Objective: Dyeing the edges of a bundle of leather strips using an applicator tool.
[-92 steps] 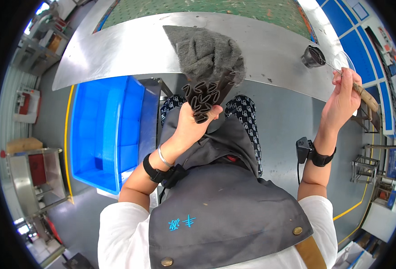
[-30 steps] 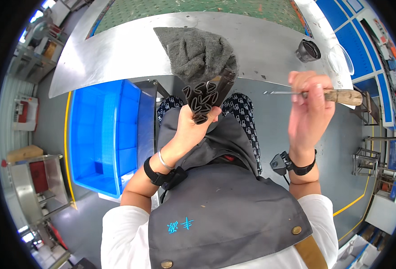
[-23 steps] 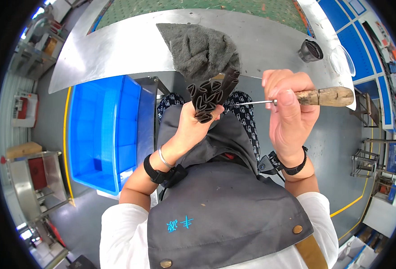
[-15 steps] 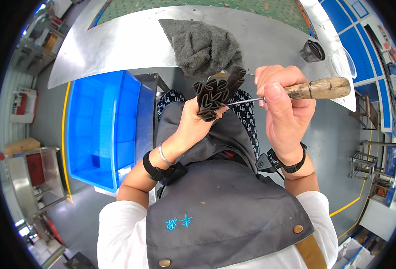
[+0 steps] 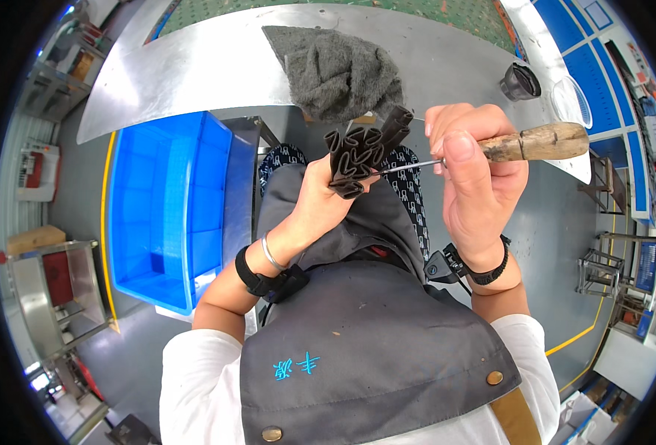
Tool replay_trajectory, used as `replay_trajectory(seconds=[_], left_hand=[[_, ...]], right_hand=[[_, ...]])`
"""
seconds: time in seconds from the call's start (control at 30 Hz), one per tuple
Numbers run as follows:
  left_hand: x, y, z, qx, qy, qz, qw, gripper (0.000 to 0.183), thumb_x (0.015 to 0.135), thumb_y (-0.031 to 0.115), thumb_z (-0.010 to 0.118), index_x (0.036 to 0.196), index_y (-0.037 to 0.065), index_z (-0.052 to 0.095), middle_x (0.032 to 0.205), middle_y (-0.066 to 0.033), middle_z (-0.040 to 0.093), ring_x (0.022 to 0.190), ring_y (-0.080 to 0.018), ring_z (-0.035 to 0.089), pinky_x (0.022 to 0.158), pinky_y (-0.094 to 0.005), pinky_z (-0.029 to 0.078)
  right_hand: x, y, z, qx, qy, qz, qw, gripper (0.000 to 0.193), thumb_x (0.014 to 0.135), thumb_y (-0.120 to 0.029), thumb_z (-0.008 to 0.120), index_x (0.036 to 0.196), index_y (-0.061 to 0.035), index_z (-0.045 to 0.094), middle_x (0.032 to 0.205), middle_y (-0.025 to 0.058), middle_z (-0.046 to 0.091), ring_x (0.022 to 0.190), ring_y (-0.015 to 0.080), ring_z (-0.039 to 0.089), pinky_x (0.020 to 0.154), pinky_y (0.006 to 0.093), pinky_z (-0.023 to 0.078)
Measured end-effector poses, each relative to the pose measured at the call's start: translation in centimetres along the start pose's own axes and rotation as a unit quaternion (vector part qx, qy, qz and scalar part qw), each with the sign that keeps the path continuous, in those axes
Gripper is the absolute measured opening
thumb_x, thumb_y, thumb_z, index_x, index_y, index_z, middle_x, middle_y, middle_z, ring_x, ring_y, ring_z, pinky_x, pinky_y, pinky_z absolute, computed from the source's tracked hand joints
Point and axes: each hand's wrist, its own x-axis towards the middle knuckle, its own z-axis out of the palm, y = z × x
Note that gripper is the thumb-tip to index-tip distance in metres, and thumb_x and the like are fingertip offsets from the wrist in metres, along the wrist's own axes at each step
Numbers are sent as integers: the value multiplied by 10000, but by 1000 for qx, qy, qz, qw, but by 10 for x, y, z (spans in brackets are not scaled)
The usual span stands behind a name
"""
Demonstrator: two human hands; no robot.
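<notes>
My left hand (image 5: 318,194) is wrapped round a bundle of dark metal-looking profiles (image 5: 356,157), whose folded, curled ends face up. One or two pieces lean out at the bundle's upper right. In my right hand (image 5: 478,178) is a wooden-handled pick (image 5: 539,143), its thin metal shank gripped near the handle between thumb and fingers. The shank points left, and its tip meets the right side of the bundle close to my left fingers. Whether the tip sits inside a profile is hidden. Both hands are above my lap, over a grey apron (image 5: 365,326).
A crumpled grey cloth (image 5: 343,74) lies at the near edge of the metal table (image 5: 194,74). To the right on it are a black cup-like part (image 5: 519,81) and a clear round container (image 5: 570,102). A deep blue crate (image 5: 168,215) stands at my left.
Both hands, with the bundle and the pick, have shifted slightly to the right. The pick tip stays at the bundle, and both grips look the same.
</notes>
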Motion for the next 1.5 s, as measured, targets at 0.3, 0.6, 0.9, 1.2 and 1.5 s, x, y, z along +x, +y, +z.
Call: replay_trajectory(seconds=[0.3,0.6,0.9,1.2,1.5], left_hand=[[0,-1,1,-8,0,7,1000,121,732,-20,614,838,-15,557,724,-27,584,627,-66,514,564,-214,437],[0,-5,2,-18,4,13,1000,131,741,-8,616,857,-10,554,728,-25,587,624,-65,509,558,-216,435],[0,-1,3,-24,7,-1,1000,136,749,0,614,868,-7,548,744,-32,594,632,-71,516,570,-218,437],[0,-4,1,8,1,9,1000,169,741,6,615,894,-10,545,780,-62,619,725,-98,559,670,-240,451],[1,-1,3,2,11,6,1000,179,746,18,616,905,-14,539,777,-66,625,721,-86,560,662,-234,450]], right_hand=[[-1,-1,0,6,1,12,1000,65,779,2,580,748,-11,524,682,18,504,580,53,445,492,182,344],[-1,-1,2,-20,-5,-5,1000,73,766,14,586,737,-6,523,661,22,498,565,61,439,480,190,339],[0,-2,3,-51,-4,-36,998,85,756,6,599,728,-17,522,614,22,502,508,59,413,449,184,305],[-1,-3,2,-45,-15,-75,996,96,750,19,595,741,-31,514,590,15,503,497,57,392,438,196,272],[-2,-3,4,-9,-19,-55,998,96,749,21,591,740,-31,512,580,-3,461,496,63,358,440,207,254]])
